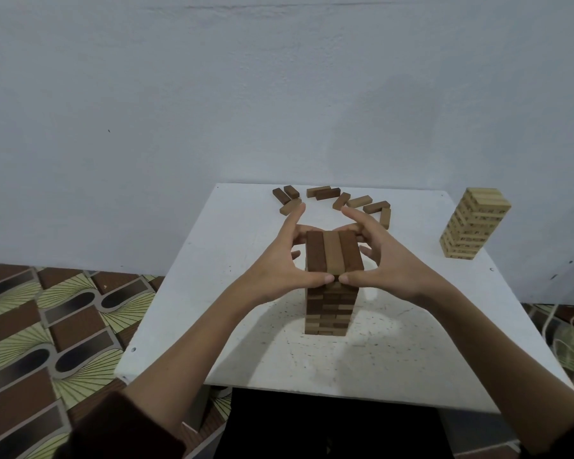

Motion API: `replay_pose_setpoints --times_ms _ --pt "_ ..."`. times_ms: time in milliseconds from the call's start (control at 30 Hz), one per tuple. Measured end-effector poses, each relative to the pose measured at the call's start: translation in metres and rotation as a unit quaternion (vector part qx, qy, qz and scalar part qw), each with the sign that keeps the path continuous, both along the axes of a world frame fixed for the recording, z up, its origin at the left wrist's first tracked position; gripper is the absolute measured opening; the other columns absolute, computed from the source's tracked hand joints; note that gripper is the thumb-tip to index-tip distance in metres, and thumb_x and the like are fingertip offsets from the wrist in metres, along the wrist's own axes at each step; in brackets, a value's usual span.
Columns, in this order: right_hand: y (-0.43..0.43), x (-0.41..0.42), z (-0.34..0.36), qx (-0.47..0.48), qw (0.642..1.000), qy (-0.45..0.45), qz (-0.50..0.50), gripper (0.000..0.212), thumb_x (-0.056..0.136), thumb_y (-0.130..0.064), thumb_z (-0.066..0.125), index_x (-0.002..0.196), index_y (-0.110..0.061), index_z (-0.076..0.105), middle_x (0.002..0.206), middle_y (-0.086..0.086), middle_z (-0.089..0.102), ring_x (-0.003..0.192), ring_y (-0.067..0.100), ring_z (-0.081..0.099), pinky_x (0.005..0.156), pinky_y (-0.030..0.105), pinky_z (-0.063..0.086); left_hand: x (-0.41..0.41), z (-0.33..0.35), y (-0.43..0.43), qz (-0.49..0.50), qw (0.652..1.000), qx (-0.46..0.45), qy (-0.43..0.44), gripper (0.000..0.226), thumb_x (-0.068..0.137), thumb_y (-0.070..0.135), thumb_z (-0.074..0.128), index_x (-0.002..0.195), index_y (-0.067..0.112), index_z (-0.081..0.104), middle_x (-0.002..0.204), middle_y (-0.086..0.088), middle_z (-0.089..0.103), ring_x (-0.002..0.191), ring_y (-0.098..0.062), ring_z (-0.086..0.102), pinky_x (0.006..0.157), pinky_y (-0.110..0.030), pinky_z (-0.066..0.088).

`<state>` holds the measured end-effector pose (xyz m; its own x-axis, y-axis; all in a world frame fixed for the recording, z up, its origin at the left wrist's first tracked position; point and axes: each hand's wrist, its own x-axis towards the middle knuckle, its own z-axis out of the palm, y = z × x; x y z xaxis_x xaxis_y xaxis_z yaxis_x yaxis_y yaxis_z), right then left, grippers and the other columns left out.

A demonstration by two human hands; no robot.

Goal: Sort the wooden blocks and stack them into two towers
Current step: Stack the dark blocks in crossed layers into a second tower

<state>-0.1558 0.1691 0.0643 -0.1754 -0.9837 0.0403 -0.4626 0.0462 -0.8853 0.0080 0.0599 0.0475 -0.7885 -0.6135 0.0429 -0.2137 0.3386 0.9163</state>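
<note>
White square counter (232, 246) against a pale blue-grey wall (279, 94); patterned brown-and-green floor (47, 326) to the left.

Towers: two.
- Tall tower of mixed dark and light brown wooden blocks (330, 309), upright at mid-counter. The top layer (332, 253) has three blocks side by side: dark, light, dark.
- Pale blond wooden block tower (474, 223), upright at the counter's far right edge, well apart from the brown one. It has dark marks on the block sides, too small to read.

Loose blocks: nine, all lying flat along the far edge of the counter.
- Cluster of three loose brown blocks (290, 207) on the left: two dark, one light.
- String of six loose brown blocks (359, 201) on the right, shades mixed.

Hands: two, both at the top of the mixed tower.
- Left grip (279, 260) clasps the top layer from the left, its thumb (325, 278) on the near end and its fingers curled round the far end.
- Right grip (388, 260) clasps it likewise from the right, its thumb (345, 278) almost touching the other.
- Both index fingers point away toward the loose blocks.
- Dark sleeve (113, 425) on the left forearm.
</note>
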Motion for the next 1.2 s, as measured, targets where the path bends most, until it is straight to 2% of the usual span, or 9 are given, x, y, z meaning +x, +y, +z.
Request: replay_pose_setpoints --times_ms 167,267,367,433,500,700,867,1033,1200 --pt "0.002 0.002 -0.001 0.01 1.0 -0.016 0.004 0.102 0.062 -0.026 0.079 0.141 -0.04 0.017 0.137 -0.013 0.039 0.132 0.005 0.033 0.116 0.035 0.022 0.002 0.0 0.003 -0.017 0.999 0.028 0.018 0.113 0.061 0.033 0.08 0.148 0.034 0.008 0.142 0.012 0.038 0.134 0.001 0.03 0.116 -0.035 0.024" --pt "0.005 0.003 -0.001 0.005 0.998 -0.06 -0.002 0.103 0.065 -0.045 0.078 0.146 -0.039 0.013 0.146 -0.017 0.028 0.132 -0.005 0.025 0.109 0.022 0.023 0.003 0.001 0.008 0.001 0.996 0.075 0.052 0.111 0.054 0.065 0.075 0.14 0.045 0.008 0.148 0.019 0.024 0.138 0.006 0.018 0.112 -0.022 0.023" --pt "0.006 0.01 -0.006 -0.004 0.993 -0.109 -0.05 0.081 0.078 -0.065 0.048 0.147 -0.037 0.016 0.151 -0.02 0.023 0.132 -0.007 0.022 0.114 0.025 0.021 0.0 0.0 0.014 0.044 0.983 0.163 0.074 0.113 0.055 0.092 0.043 0.148 0.037 0.009 0.152 0.02 0.019 0.142 0.0 0.014 0.117 -0.028 0.017" --pt "0.003 0.017 -0.012 0.0 0.985 -0.15 -0.084 0.08 0.077 -0.069 0.035 0.148 -0.035 0.019 0.154 -0.018 0.021 0.139 0.001 0.019 0.119 0.038 0.016 -0.004 -0.002 0.021 0.061 0.98 0.177 0.07 0.083 0.081 0.075 0.029 0.15 0.031 0.012 0.155 0.017 0.015 0.143 -0.003 0.012 0.117 -0.021 0.011" --pt "-0.001 0.023 -0.018 -0.02 0.972 -0.21 -0.099 0.07 0.087 -0.061 0.032 0.148 -0.029 0.023 0.153 -0.015 0.025 0.141 0.005 0.022 0.119 0.039 0.017 -0.006 -0.004 0.028 0.073 0.975 0.19 0.087 0.06 0.098 0.051 0.025 0.151 0.026 0.013 0.156 0.015 0.013 0.143 -0.001 0.012 0.117 -0.021 0.01" --pt "-0.005 0.033 -0.028 -0.035 0.959 -0.255 -0.117 0.048 0.1 -0.031 0.035 0.147 -0.027 0.024 0.13 -0.02 0.047 0.125 0.007 0.045 0.112 0.035 0.031 -0.015 -0.014 0.029 0.074 0.963 0.232 0.111 0.065 0.095 0.04 0.042 0.151 0.021 0.014 0.154 0.002 0.029 0.138 -0.012 0.033 0.116 -0.036 0.025" --pt "-0.006 0.039 -0.028 -0.046 0.958 -0.251 -0.133 0.044 0.101 -0.026 0.033 0.145 -0.03 0.026 0.111 -0.022 0.053 0.103 0.003 0.057 0.082 0.021 0.047 -0.018 -0.017 0.029 0.076 0.971 0.208 0.089 0.07 0.083 0.04 0.04 0.148 0.023 0.02 0.137 -0.003 0.051 0.118 -0.014 0.053 0.095 -0.028 0.042" --pt "-0.007 0.042 -0.029 -0.055 0.954 -0.256 -0.146 0.045 0.101 -0.024 0.032 0.146 -0.028 0.027 0.12 -0.012 0.055 0.108 0.006 0.056 0.085 0.022 0.047 -0.018 -0.021 0.03 0.078 0.973 0.2 0.084 0.07 0.082 0.043 0.039 0.148 0.03 0.021 0.138 0.001 0.051 0.122 -0.014 0.052 0.105 -0.036 0.041" --pt "-0.006 0.044 -0.028 -0.055 0.948 -0.273 -0.153 0.044 0.101 -0.03 0.033 0.145 -0.028 0.029 0.122 -0.013 0.055 0.11 0.006 0.056 0.092 0.025 0.046 -0.016 -0.017 0.033 0.079 0.967 0.223 0.098 0.053 0.101 0.032 0.035 0.15 0.031 0.015 0.14 0.007 0.048 0.124 -0.009 0.048 0.097 -0.023 0.04"
